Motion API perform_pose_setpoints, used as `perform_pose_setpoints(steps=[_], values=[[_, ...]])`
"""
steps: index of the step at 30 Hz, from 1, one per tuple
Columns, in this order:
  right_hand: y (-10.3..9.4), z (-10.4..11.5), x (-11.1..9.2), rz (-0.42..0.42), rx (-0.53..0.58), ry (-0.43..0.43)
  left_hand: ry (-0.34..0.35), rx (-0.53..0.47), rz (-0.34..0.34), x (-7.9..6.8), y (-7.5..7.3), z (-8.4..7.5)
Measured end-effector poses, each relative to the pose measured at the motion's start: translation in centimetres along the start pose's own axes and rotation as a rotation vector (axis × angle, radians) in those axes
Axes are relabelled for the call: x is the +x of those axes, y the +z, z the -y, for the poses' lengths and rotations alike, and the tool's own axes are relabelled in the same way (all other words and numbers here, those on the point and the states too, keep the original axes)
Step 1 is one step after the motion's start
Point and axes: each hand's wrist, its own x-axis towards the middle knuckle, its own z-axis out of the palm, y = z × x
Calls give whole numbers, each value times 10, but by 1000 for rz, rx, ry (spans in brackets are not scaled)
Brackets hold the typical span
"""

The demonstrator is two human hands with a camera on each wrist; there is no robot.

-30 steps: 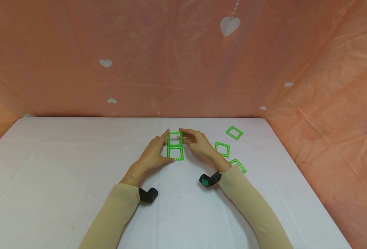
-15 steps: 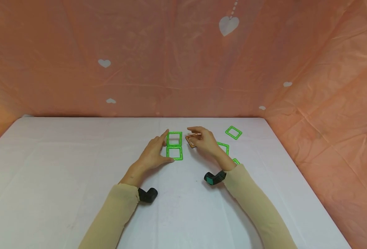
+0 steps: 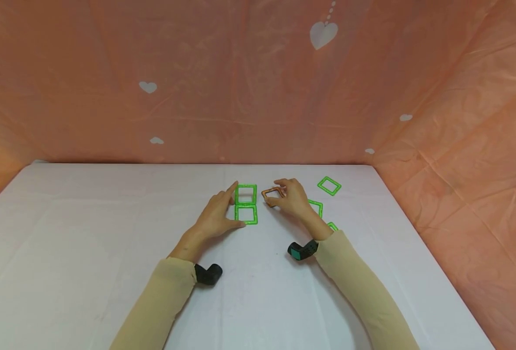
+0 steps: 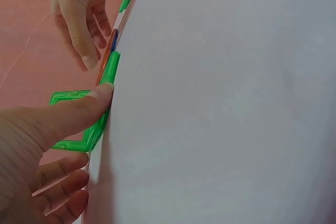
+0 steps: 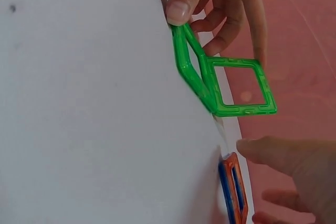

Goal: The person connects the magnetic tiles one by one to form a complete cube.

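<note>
My left hand [image 3: 213, 216] holds a joined pair of green square magnetic tiles. The near green tile [image 3: 246, 222] lies flat with my thumb on its edge; the far green tile [image 3: 246, 185] stands up from it, my index finger at its side. Just right of the pair is an orange square tile [image 3: 266, 191], with a blue layer [image 5: 227, 187] under it in the right wrist view. Over it my right hand [image 3: 294, 199] hovers, thumb and index finger spread about the frame, the thumb tip right by its edge. My palm hides the tile's right part in the head view.
One loose green tile [image 3: 329, 177] lies at the back right. Two more, a middle green tile [image 3: 321, 210] and a nearer green tile [image 3: 333, 226], are partly hidden by my right arm. An orange cloth [image 3: 258, 97] hangs behind the white table [image 3: 109, 218].
My right hand has drawn back rightward from the green pair to the orange tile, which has come into view. Lately its fingers shifted slightly right. The left hand stays put.
</note>
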Motion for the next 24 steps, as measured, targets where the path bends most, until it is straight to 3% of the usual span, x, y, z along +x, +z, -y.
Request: perform_pose_setpoints(steps=[15, 24], values=[[4, 0, -2, 40, -94, 67, -3, -19, -6, 1, 2, 2], [2, -5, -3, 45, -5, 57, -9, -22, -7, 1, 2, 2]])
